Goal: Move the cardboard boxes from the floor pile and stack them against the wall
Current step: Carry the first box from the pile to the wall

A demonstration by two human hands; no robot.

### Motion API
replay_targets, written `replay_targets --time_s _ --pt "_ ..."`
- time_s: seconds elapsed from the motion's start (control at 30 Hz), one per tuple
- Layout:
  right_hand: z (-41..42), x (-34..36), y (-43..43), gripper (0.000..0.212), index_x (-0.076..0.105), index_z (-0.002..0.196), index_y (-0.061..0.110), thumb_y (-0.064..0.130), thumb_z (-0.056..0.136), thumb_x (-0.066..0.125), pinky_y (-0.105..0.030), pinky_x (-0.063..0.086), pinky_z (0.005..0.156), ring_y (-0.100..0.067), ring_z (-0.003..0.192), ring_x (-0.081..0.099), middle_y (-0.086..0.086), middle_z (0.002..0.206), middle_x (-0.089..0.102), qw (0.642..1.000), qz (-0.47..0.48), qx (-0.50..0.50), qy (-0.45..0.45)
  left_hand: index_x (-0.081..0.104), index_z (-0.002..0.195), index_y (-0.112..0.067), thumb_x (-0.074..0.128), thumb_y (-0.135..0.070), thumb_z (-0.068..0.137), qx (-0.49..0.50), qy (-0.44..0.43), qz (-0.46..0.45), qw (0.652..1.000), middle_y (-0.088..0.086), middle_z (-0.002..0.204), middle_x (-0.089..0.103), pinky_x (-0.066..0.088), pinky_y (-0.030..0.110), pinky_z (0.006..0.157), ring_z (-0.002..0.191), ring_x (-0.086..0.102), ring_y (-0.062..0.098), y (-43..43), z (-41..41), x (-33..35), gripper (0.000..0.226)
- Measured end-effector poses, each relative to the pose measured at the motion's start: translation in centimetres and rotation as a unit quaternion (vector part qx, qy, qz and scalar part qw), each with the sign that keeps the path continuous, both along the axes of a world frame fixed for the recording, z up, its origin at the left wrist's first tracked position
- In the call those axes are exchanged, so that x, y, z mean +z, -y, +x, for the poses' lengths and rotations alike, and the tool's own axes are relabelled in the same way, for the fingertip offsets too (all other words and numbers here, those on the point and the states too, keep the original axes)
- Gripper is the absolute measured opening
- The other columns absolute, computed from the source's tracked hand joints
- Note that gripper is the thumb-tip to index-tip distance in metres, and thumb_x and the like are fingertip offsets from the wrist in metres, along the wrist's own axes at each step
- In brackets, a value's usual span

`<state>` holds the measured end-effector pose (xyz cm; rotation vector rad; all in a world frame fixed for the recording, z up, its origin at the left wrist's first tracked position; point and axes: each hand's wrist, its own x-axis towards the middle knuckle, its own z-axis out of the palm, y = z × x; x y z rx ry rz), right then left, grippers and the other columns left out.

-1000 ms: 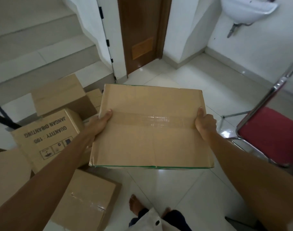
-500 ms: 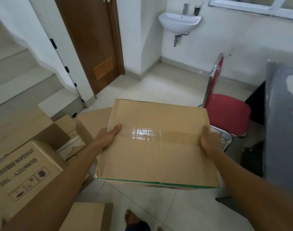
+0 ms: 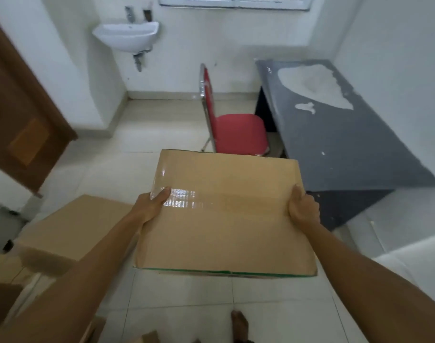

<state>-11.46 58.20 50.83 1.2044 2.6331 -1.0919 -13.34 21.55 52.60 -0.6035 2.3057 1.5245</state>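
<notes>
From the head camera, a cardboard box (image 3: 224, 214) is held up off the tiled floor (image 3: 137, 154) in the near middle of the scene, its broad top face turned toward the camera. A shiny strip of clear tape (image 3: 184, 198) runs across that face from left to right, and a thin green line edges its near bottom. The left hand (image 3: 151, 206) grips the box's left edge about halfway along, with the thumb lying flat on top over the end of the tape and the other fingers wrapped out of sight under the side. The right hand (image 3: 304, 209) grips the right edge at much the same height, thumb on top at the rim, fingers curled round the side and hidden beneath. Both hands are closed firmly on the box, which sits between them and is taped closed, so what is inside cannot be told. To the near left, more boxes (image 3: 73, 231) lie on the floor, blurred, the nearest one just beside the left forearm. Beyond the held box stands a red chair (image 3: 238, 134) with a metal frame, and to its right a dark grey table (image 3: 335, 134) with pale worn patches. A white sink (image 3: 127, 37) hangs on the far wall, with a brown door (image 3: 21, 115) at the far left. A bare foot (image 3: 240, 325) shows at the near edge.
</notes>
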Motion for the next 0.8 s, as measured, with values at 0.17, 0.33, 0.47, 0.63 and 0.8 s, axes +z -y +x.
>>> replay_targets --time_s 0.17,0.33,0.47,0.63,0.8 --pt "7.8 -0.1 -2.6 0.079 0.045 0.133 -0.007 0.058 0.099 0.017 -0.048 0.036 0.103 -0.042 0.123 0.047 -0.028 0.134 0.05 0.996 -0.003 -0.094 -0.01 0.065 0.106 -0.012 0.059 -0.054 0.087 -0.114 -0.001 0.013 0.993 0.004 0.09 0.068 0.049 0.027 0.061 0.078 0.066 0.019 -3.9 -0.5 -0.1 0.047" --pt "16.0 -0.1 -4.8 0.077 0.046 0.133 -0.008 0.055 0.1 0.02 -0.045 0.034 0.106 -0.041 0.125 0.047 -0.028 0.134 0.05 0.98 -0.003 -0.198 -0.02 0.064 0.112 -0.008 0.059 -0.056 0.085 -0.222 0.011 0.025 0.975 0.011 0.099 0.069 0.053 0.033 0.067 0.084 0.067 0.025 -9.4 0.1 -1.1 0.056" --pt "22.2 0.2 -7.2 0.081 0.046 0.135 -0.006 0.061 0.097 0.02 -0.046 0.035 0.105 -0.042 0.124 0.048 -0.027 0.135 0.05 0.953 -0.003 -0.304 0.001 0.061 0.119 -0.008 0.059 -0.057 0.084 -0.295 0.025 0.025 0.955 0.011 0.105 0.067 0.051 0.036 0.075 0.086 0.065 0.025 -15.0 1.5 -1.2 0.061" --pt "29.5 0.5 -9.9 0.076 0.049 0.131 -0.007 0.057 0.098 0.024 -0.045 0.037 0.102 -0.041 0.121 0.051 -0.028 0.132 0.052 0.922 -0.013 -0.387 -0.008 0.065 0.117 -0.015 0.061 -0.056 0.084 -0.361 -0.007 0.026 0.932 0.007 0.105 0.068 0.051 0.034 0.077 0.084 0.065 0.019 -21.8 4.5 -0.9 0.053" --pt "36.1 0.3 -12.2 0.078 0.049 0.131 -0.006 0.059 0.097 0.025 -0.046 0.04 0.1 -0.041 0.118 0.052 -0.027 0.13 0.053 0.888 -0.026 -0.459 -0.025 0.063 0.117 -0.017 0.06 -0.072 0.073 -0.406 0.002 0.004 0.914 0.01 0.109 0.068 0.051 0.048 0.093 0.096 0.066 0.03 -28.0 7.8 -0.3 0.071"
